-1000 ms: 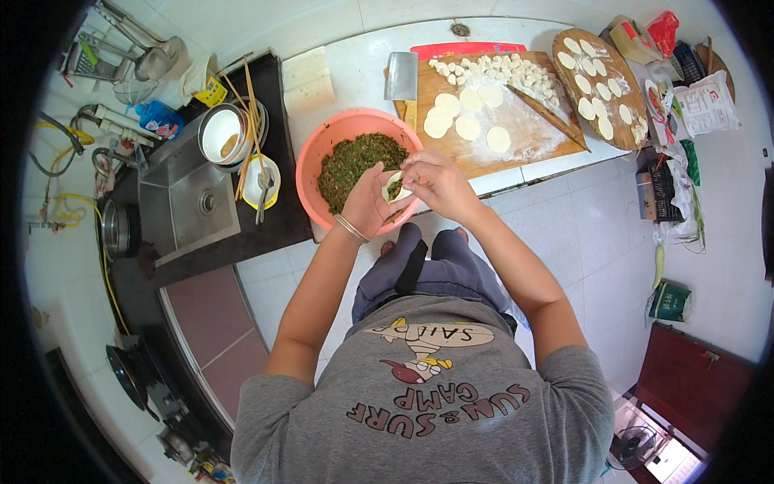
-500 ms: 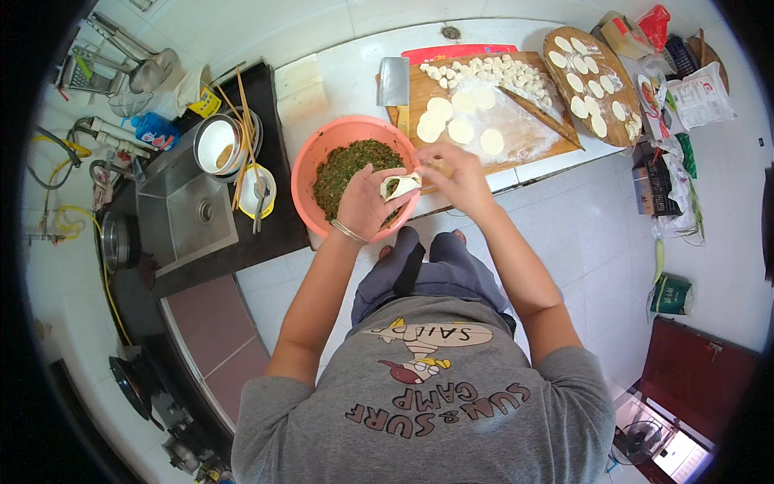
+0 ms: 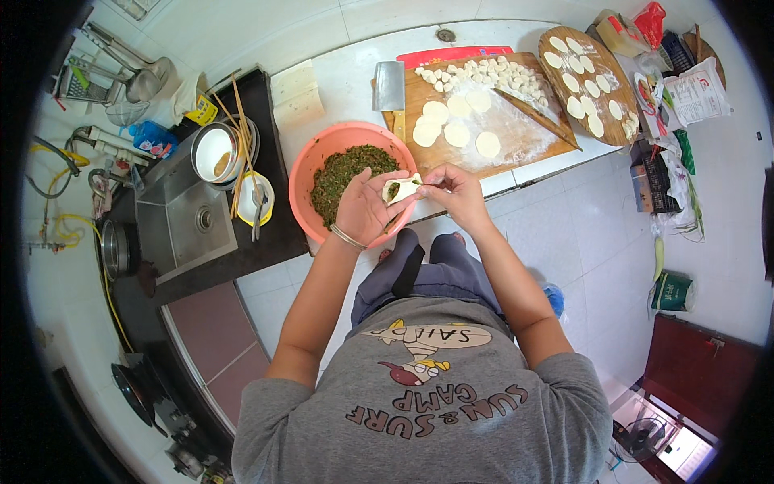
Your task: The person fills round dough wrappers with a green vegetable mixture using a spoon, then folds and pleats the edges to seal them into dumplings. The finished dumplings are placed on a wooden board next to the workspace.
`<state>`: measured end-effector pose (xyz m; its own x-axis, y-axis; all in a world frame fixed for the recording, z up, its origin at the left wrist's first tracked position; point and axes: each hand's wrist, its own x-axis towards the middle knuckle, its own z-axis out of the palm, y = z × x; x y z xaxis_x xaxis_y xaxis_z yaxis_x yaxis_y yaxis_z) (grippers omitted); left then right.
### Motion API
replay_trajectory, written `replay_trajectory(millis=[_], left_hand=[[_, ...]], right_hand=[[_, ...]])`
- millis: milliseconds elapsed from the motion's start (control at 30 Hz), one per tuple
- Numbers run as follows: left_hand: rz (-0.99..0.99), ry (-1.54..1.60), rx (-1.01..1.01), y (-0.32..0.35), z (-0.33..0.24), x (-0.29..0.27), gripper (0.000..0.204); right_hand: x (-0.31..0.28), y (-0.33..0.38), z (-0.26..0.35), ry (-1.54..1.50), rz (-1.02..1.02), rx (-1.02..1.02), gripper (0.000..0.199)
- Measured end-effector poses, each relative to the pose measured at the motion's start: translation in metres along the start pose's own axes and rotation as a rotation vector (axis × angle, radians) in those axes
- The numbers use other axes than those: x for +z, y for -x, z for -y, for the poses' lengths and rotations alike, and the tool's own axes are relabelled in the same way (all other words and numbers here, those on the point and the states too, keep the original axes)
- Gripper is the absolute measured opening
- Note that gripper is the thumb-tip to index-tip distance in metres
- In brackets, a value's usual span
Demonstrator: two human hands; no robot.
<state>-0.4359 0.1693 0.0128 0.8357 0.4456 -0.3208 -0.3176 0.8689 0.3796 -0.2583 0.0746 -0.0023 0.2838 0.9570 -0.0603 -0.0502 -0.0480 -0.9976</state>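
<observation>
A half-folded dumpling [image 3: 405, 190], its white wrapper parted over dark green filling, rests on the fingers of my left hand [image 3: 360, 210], which is palm up and curled under it. At its right end, the thumb and fingertips of my right hand [image 3: 458, 196] pinch the dough. Both hands are over the right rim of a pink basin [image 3: 300, 185]. Chopped green filling [image 3: 355, 171] lies inside that basin, partly hidden by my left hand. Beyond my right hand, several round wrappers [image 3: 488, 144] lie on a floured wooden board [image 3: 516, 153].
Small dough pieces [image 3: 484, 74] and a rolling pin [image 3: 536, 118] share the board. A cleaver [image 3: 389, 87] lies at its left edge. More wrappers cover an oval board [image 3: 556, 40] at the far right. Bowls with chopsticks [image 3: 243, 121] stand beside the sink [image 3: 181, 218] on the left.
My right hand has closed in on the dumpling's right end and now pinches it. The left hand stays under the dumpling. A blue thing now shows on the floor to my right.
</observation>
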Motion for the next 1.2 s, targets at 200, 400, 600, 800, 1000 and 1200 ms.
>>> replay_trajectory(millis=[200,400,600,800,1000,1200], left_hand=[[-0.057,-0.049,0.008,0.000,0.003,0.003,0.058],[-0.064,-0.049,0.019,-0.002,0.007,0.002,0.056],[-0.032,-0.097,-0.027,-0.009,0.015,0.014,0.058],[0.008,-0.138,-0.060,-0.025,0.030,0.030,0.056],[0.052,-0.216,-0.090,-0.041,0.042,0.056,0.052],[0.058,-0.253,-0.134,-0.056,0.055,0.069,0.049]], right_hand=[[0.005,0.002,0.012,0.297,-0.052,-0.129,0.011],[0.007,0.006,0.021,0.433,-0.069,-0.239,0.013],[-0.004,0.014,0.025,0.416,-0.118,-0.233,0.009],[-0.027,0.027,0.026,0.443,-0.226,-0.245,0.010],[-0.050,0.039,0.029,0.196,-0.364,-0.022,0.010],[-0.074,0.051,0.034,0.505,-0.329,-0.107,0.013]])
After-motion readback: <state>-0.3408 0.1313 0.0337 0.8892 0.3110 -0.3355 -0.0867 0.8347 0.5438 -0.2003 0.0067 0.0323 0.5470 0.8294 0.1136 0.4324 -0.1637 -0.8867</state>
